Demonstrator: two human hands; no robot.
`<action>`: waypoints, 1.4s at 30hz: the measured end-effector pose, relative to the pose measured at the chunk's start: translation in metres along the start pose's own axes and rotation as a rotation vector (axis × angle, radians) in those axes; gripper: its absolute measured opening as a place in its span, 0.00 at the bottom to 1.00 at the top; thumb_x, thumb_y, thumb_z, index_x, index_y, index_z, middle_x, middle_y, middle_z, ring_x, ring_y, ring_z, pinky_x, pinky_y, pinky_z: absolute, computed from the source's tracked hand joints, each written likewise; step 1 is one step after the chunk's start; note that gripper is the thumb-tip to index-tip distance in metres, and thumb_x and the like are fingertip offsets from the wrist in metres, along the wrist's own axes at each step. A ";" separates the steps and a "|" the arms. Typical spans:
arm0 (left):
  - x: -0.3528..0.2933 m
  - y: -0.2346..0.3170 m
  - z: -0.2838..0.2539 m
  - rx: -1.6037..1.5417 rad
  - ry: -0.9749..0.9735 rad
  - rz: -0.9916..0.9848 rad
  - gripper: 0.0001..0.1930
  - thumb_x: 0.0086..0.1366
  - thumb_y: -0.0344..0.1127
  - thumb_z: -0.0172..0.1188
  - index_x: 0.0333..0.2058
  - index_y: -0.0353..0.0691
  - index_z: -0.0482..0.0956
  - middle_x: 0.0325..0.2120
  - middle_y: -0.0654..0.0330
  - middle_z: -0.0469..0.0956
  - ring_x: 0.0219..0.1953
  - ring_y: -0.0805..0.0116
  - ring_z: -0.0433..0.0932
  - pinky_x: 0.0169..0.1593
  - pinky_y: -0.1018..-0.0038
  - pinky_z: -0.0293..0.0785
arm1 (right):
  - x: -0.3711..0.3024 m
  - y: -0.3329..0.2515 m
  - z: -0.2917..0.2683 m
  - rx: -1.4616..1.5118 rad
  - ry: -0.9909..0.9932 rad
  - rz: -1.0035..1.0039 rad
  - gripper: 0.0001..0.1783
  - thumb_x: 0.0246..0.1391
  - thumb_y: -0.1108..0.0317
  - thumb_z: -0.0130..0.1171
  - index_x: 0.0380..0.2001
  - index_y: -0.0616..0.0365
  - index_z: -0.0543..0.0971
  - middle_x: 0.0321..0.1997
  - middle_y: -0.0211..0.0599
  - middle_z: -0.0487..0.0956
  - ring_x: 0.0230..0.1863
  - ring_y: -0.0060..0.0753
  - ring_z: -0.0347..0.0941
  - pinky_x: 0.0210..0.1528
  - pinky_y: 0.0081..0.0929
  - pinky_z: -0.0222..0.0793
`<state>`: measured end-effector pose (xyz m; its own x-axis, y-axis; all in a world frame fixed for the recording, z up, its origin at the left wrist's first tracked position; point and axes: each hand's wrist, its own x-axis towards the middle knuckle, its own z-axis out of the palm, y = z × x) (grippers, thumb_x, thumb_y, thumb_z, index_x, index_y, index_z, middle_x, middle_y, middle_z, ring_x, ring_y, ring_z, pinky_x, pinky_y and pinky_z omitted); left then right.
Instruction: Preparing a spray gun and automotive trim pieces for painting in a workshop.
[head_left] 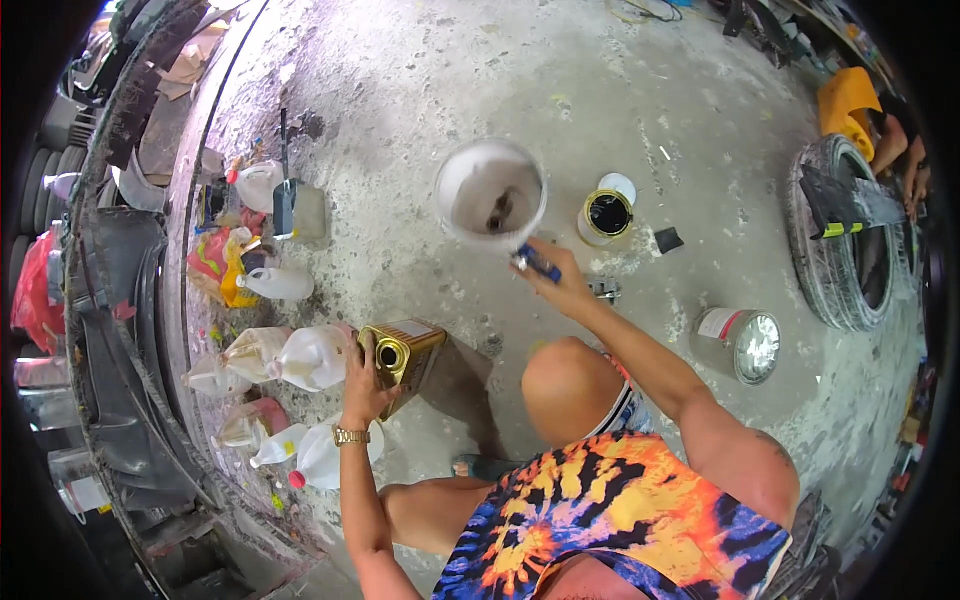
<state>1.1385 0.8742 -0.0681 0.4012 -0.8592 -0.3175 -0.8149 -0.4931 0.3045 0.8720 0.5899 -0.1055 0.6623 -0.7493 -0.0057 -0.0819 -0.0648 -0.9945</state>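
My left hand, below a watch on the wrist, grips the left edge of a gold rectangular metal tin with a round uncapped opening on top. My right hand is closed around a small blue-handled tool; its exact kind I cannot make out. The tool is at the near rim of a round white bucket, which has a grey, dark-stained inside. Right of the bucket stands an open paint can of dark contents, with a white round lid beside it.
Several plastic jugs crowd the floor left of the tin. A dustpan stands farther off. To the right are a clear round tub, a dark flat scrap and a tire. Another person's hands show at the far right.
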 end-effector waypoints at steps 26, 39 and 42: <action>0.000 -0.006 -0.001 0.034 -0.003 -0.051 0.63 0.33 0.44 0.78 0.67 0.44 0.45 0.65 0.37 0.42 0.68 0.42 0.43 0.69 0.59 0.46 | 0.051 -0.019 -0.030 0.198 0.281 0.075 0.13 0.52 0.65 0.64 0.37 0.58 0.74 0.28 0.29 0.77 0.21 0.15 0.69 0.14 0.15 0.62; 0.002 -0.002 0.001 0.120 -0.035 -0.067 0.63 0.36 0.41 0.77 0.66 0.40 0.42 0.64 0.33 0.41 0.67 0.38 0.42 0.68 0.57 0.45 | 0.061 -0.079 -0.013 0.239 0.200 0.035 0.13 0.54 0.63 0.62 0.39 0.53 0.71 0.24 0.22 0.71 0.24 0.10 0.65 0.16 0.11 0.57; 0.002 -0.001 0.001 0.147 -0.038 -0.063 0.63 0.36 0.41 0.77 0.66 0.38 0.42 0.64 0.32 0.42 0.67 0.37 0.42 0.68 0.57 0.46 | 0.060 -0.082 -0.015 0.232 0.222 0.066 0.13 0.54 0.64 0.62 0.39 0.53 0.71 0.24 0.23 0.71 0.25 0.10 0.65 0.16 0.10 0.56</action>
<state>1.1400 0.8729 -0.0700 0.4399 -0.8197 -0.3668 -0.8420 -0.5185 0.1490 0.9078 0.5404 -0.0224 0.4805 -0.8739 -0.0735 0.0695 0.1215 -0.9902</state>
